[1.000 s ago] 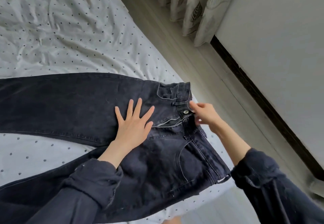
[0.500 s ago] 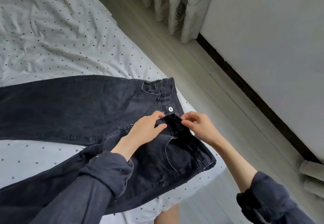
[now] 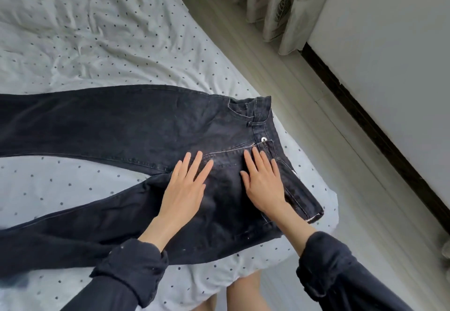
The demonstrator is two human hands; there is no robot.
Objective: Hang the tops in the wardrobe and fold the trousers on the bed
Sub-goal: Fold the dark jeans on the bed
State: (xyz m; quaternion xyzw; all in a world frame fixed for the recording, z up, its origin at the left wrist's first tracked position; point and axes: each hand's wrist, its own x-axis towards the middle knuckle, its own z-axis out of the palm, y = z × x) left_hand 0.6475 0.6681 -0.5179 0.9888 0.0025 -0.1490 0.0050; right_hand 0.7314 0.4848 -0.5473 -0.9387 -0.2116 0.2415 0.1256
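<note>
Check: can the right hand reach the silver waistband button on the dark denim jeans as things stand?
Probably yes. The right hand lies flat on the dark denim jeans, fingertips just short of the silver waistband button, with nothing covering it or lying between.

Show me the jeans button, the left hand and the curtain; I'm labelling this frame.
jeans button (image 3: 264,139), head view, middle of the metal stud.
left hand (image 3: 186,187), head view, back of the hand.
curtain (image 3: 282,6), head view, a leaf-printed fold.

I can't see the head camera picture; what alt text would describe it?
Two hands, left hand and right hand, press flat on dark jeans spread on a dotted white bedsheet. The legs run left and lie apart; wooden floor and curtains lie beyond.
</note>
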